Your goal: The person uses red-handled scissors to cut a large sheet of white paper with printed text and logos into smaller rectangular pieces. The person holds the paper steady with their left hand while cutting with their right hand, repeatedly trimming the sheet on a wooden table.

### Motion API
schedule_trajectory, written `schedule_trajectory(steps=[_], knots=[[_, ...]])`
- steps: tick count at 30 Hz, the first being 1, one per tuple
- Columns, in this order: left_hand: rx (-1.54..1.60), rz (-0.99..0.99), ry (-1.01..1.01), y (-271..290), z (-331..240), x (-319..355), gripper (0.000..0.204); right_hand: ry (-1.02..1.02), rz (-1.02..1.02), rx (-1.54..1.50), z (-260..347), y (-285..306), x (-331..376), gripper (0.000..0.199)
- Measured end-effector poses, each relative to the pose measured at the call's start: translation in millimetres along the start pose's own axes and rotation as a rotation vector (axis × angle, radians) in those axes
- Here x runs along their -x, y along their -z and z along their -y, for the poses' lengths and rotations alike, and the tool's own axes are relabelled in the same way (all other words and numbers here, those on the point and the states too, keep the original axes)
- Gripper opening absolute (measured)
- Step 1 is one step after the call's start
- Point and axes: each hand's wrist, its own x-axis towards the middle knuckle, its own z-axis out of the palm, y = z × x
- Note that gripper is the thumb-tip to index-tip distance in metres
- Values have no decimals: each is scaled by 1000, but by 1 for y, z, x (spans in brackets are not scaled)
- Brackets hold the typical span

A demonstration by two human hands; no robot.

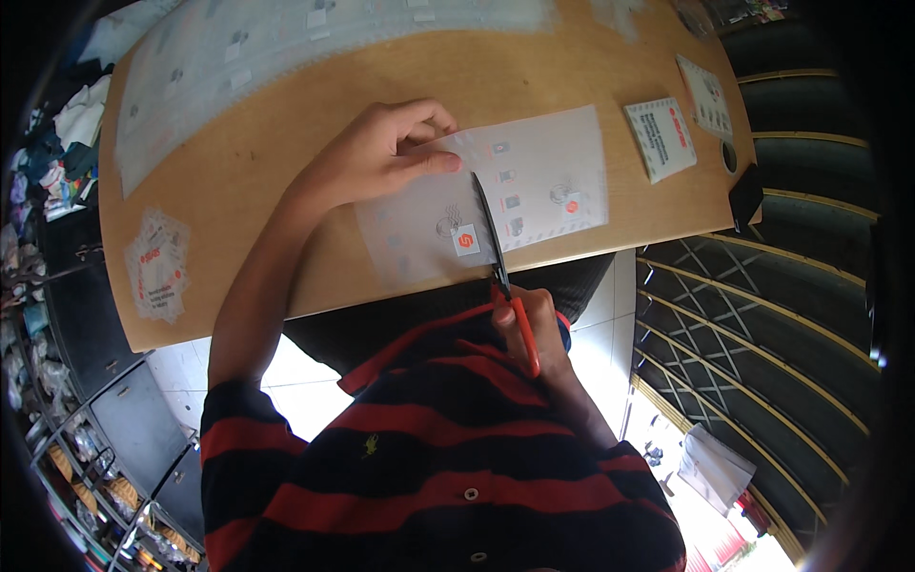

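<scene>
A translucent printed sheet (558,153) with small pictures and orange marks lies at the table's front edge. My left hand (405,143) grips its far edge, thumb on top and the other fingers curled behind. In my right hand (534,319), just off the table's front edge, is a pair of scissors (495,234) with red handles. Their dark blades point away from me across the middle of the sheet, tips near my left thumb. Whether the blades are parted, and how far the sheet is cut, I cannot tell.
A long printed translucent sheet (286,67) covers the table's far side. Small cut pieces (160,267) pile up at the left. A stack of printed cards (660,140) and another piece (705,98) lie at the right, near a dark object (746,197) on the edge.
</scene>
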Motion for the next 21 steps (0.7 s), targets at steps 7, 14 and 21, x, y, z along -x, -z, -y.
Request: schedule_trajectory(steps=[7,14,21], knots=[[52,125,91,0,1,-1,22,-9,77,-91,2,3,-2,76],[70,124,100,-1,5,-1,21,-48,36,-27,7,-3,-2,78],[94,142,76,-6,4,2,21,-26,28,-86,9,-3,-2,77]])
